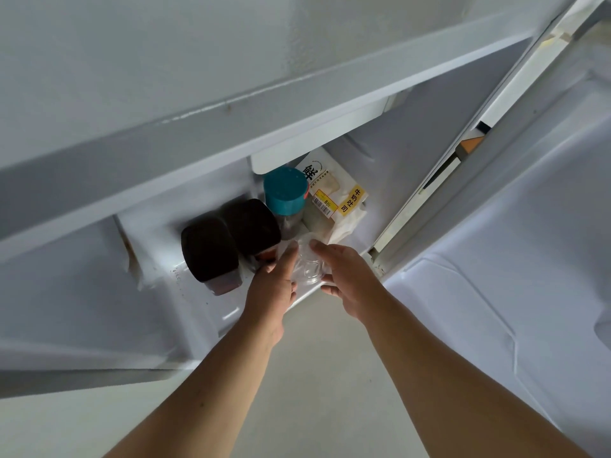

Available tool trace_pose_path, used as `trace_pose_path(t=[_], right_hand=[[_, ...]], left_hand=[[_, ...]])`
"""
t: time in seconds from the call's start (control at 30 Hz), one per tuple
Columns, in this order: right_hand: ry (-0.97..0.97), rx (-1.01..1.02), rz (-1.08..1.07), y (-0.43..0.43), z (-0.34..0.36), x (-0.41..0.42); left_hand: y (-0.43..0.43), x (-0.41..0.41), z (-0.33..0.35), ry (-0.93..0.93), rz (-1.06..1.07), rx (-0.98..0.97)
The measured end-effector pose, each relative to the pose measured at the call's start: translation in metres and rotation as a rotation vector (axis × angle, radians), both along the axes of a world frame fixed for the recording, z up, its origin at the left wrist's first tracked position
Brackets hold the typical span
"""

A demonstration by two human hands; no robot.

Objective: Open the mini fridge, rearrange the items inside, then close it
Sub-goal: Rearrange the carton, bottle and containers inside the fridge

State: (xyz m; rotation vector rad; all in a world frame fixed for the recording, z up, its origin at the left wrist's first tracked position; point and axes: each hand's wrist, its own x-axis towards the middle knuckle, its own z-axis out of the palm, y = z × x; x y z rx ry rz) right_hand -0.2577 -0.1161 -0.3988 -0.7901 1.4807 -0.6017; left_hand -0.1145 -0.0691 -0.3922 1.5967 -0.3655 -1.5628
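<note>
Both hands, left hand point(274, 285) and right hand point(347, 279), clamped on a hard-to-read clear container point(309, 266).

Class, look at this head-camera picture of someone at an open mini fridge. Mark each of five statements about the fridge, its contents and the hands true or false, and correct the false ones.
1. The white fridge door is shut. False: it stands open at the right.
2. Both hands hold a clear plastic cup. True: the left hand and right hand grip it from either side.
3. The teal-lidded jar lies on its side. False: it stands upright.
4. Two dark-capped bottles stand left of the jar. True.
5. The white bread packet with a yellow label is left of the bottles. False: it is right of the jar.
</note>
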Motion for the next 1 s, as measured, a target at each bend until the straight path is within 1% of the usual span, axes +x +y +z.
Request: trace_pose_path(t=[0.23, 0.5, 0.77, 1.0], right_hand=[[0.032, -0.042, -0.036, 0.03, 0.008, 0.003], [0.033, -0.077, -0.083, 0.071, 0.026, 0.002], [0.034, -0.114, -0.165, 0.131, 0.05, -0.011], [0.025, -0.155, -0.216, 0.203, 0.08, -0.036]], left_hand=[[0.017, 0.005, 0.001, -0.062, -0.103, -0.026], [0.046, 0.004, 0.02, -0.107, -0.185, -0.066], [0.093, -0.008, 0.038, -0.132, -0.262, -0.13], [0.156, -0.03, 0.066, -0.138, -0.294, -0.156]])
